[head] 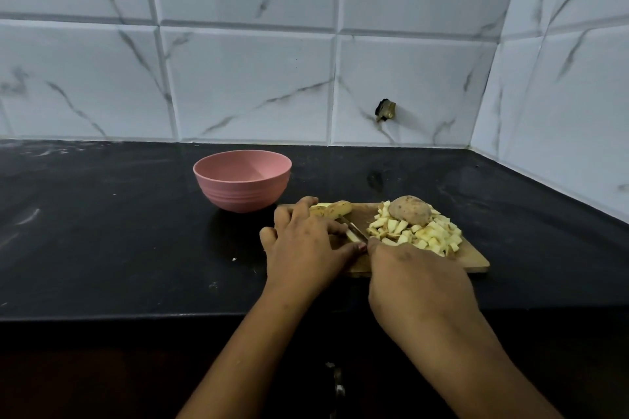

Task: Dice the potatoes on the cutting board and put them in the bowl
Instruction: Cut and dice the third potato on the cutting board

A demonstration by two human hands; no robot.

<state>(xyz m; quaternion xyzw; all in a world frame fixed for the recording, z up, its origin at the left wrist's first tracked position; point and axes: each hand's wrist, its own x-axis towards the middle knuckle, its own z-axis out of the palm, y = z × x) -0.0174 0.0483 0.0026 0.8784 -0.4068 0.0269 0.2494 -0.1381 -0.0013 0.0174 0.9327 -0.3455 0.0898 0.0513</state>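
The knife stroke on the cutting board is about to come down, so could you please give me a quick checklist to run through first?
1. Left hand steadies the potato strip: ok, it rests over the piece beside the blade.
2. Left fingertips clear of the knife: cannot tell, they sit very close.
3. Right hand grip on the handle: ok, closed around it; the handle is hidden.
4. Cutting board flat on the counter: ok.
5. Room for new dice: not ok, the diced potato pile and an uncut potato piece crowd the right side.
6. Pink bowl upright beside the board: ok.
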